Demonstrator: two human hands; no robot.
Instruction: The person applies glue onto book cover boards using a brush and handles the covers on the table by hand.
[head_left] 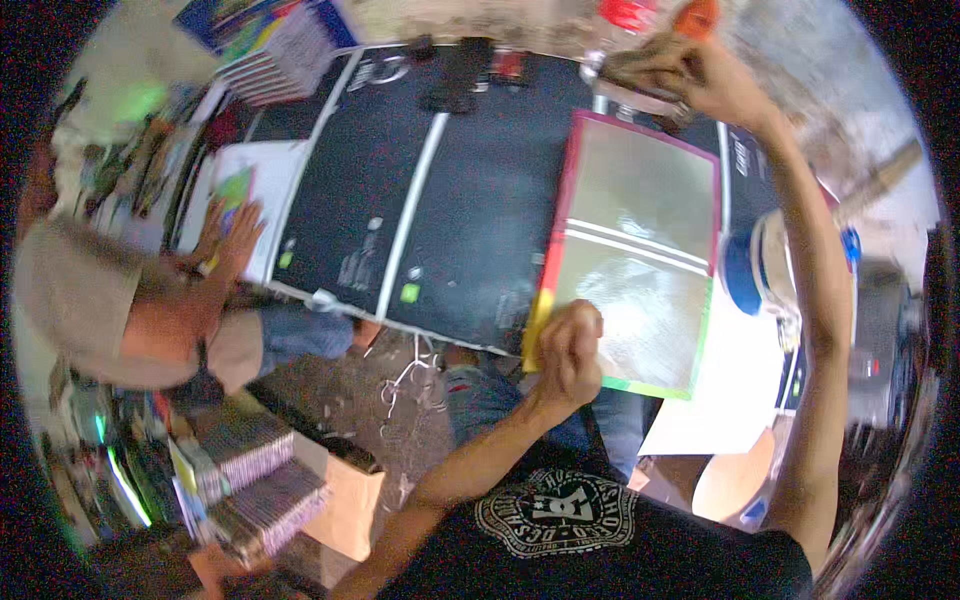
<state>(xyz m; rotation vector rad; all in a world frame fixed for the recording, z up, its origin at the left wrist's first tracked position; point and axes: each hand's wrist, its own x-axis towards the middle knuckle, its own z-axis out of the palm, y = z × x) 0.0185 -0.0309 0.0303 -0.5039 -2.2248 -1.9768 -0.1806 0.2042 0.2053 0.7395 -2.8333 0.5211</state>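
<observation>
In front of me lies a shiny, pale rectangular panel [640, 190], edged with magenta, red, yellow and green strips and crossed by a double white line. My left hand [570, 348] is closed in a fist over its near left corner; whatever is in the fingers is hidden. Beyond the panel's far right corner, my right hand [715, 88] is blurred with its fingers curled, and what they hold cannot be made out. Right by it are an orange object [697, 18] and a clear bottle with a red cap [630, 14].
A dark table [490, 200] with white stripes carries the panel. At right stand a white tub with a blue edge [765, 262] and white paper [735, 390]. On the left, another person's hands [232, 235] rest on a sheet. Stacked books [275, 60] stand far left.
</observation>
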